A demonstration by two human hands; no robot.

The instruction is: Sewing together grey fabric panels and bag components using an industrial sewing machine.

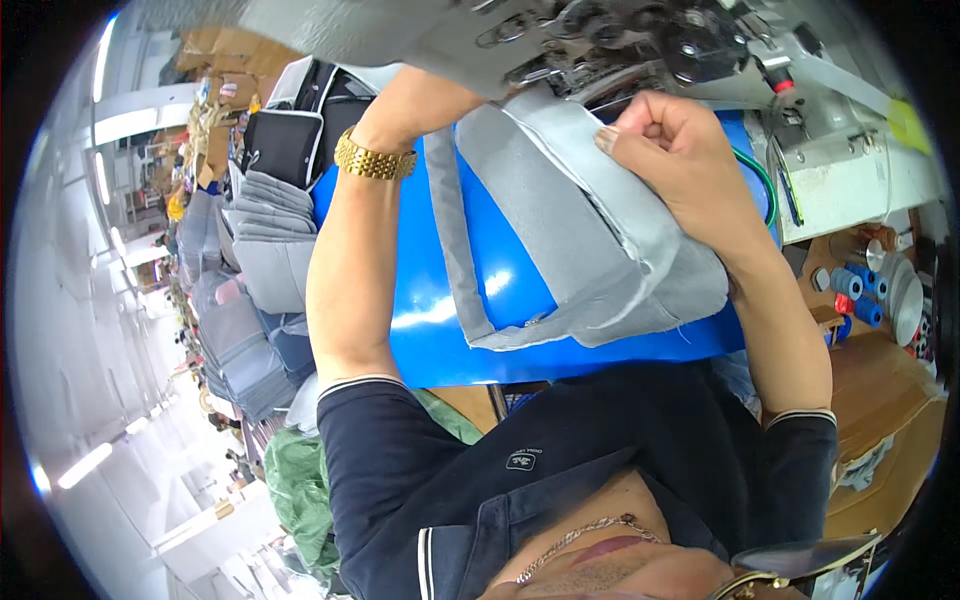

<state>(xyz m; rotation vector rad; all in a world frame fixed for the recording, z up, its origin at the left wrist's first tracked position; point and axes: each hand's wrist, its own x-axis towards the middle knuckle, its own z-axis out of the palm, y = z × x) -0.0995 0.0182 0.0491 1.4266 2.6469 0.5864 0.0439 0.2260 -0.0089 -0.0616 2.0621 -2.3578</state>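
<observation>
A grey fabric piece (570, 230), sewn into a bag-like shape with a long strip at its left side, lies in front of me. My right hand (680, 155) is closed, thumb and fingers pinching the pale upper edge of this fabric. Beyond the cloth, my left hand (430, 98) reaches under the grey sewing machine (400, 30); its fingers are hidden by the machine, so their hold cannot be made out. Creases and a folded seam run along the fabric's right half, and a loose thread hangs near its lower edge.
The fabric rests on a shiny blue work surface (430, 345). Stacks of grey cloth pieces (270, 240) and black panels (283, 148) stand on the left. Blue thread spools (866, 283) and a cardboard box (885, 390) are at the right. A green tube (765, 185) curves by my right wrist.
</observation>
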